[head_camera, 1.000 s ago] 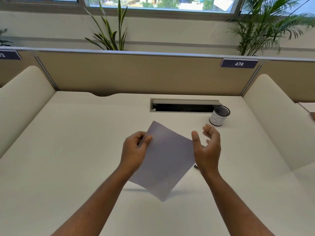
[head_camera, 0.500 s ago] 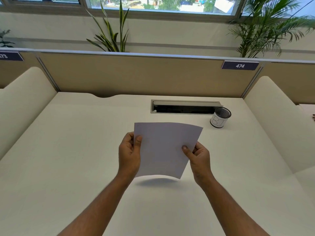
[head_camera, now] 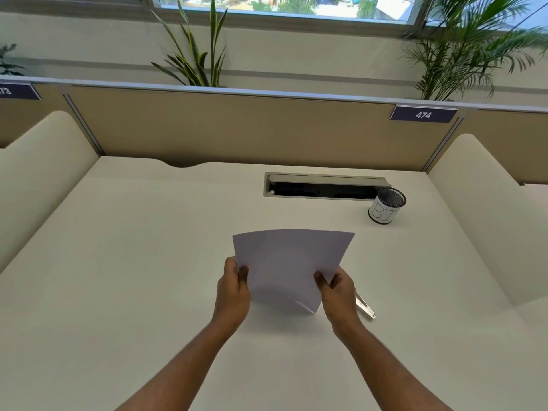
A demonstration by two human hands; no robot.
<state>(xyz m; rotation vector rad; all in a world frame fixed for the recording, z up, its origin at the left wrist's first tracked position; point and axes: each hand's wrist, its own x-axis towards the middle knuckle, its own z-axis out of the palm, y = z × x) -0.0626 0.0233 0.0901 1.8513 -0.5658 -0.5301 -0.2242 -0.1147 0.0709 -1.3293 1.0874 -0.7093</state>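
The paper sheet (head_camera: 292, 262) is pinched at both sides by left hand (head_camera: 232, 292) and right hand (head_camera: 338, 295), the latter spread open earlier.

One white sheet of paper (head_camera: 292, 262) is in view. There are two bare hands, the left hand (head_camera: 232, 295) and the right hand (head_camera: 338, 295). There is one cream desk (head_camera: 133, 262). On it are one black mesh pen cup (head_camera: 385, 210), one small silver metal object (head_camera: 365, 307) too hidden to name, and one long cable slot (head_camera: 323, 189). There are two curved cream panels, the left side panel (head_camera: 41, 173) and the right side panel (head_camera: 486, 209). One tan back partition (head_camera: 237, 129) carries two dark number plates, the 474 plate (head_camera: 423, 114) and a cut-off plate (head_camera: 17, 91). Three green plants show: a spiky plant (head_camera: 198, 54), a palm (head_camera: 462, 46) and a leafy sprig (head_camera: 9, 62).
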